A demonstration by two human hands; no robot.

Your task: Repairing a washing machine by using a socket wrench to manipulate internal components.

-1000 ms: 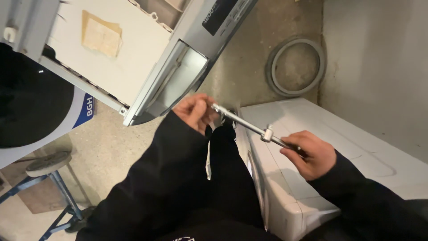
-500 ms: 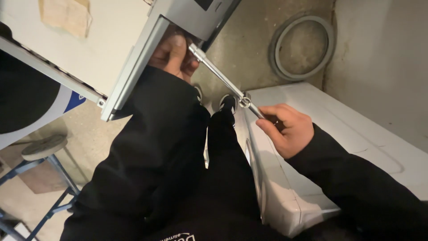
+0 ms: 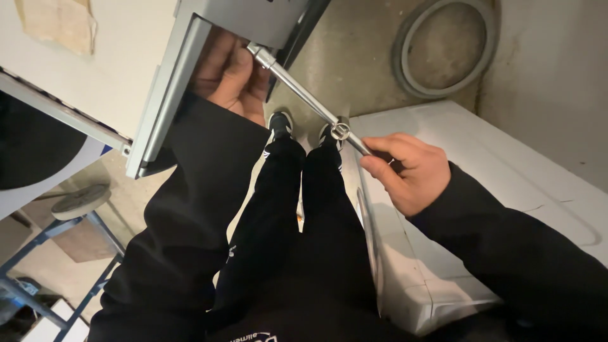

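The left hand reaches up beneath the tilted grey metal appliance panel, fingers curled around the far tip of a long silver socket wrench. The right hand closes around its handle above the white appliance casing. The wrench spans diagonally between both hands. Its tip is hidden behind the panel.

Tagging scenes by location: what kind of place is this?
Probably an appliance repair workshop: a white washer cabinet lying on a concrete floor, a loose grey door gasket, and a socket wrench in both hands.
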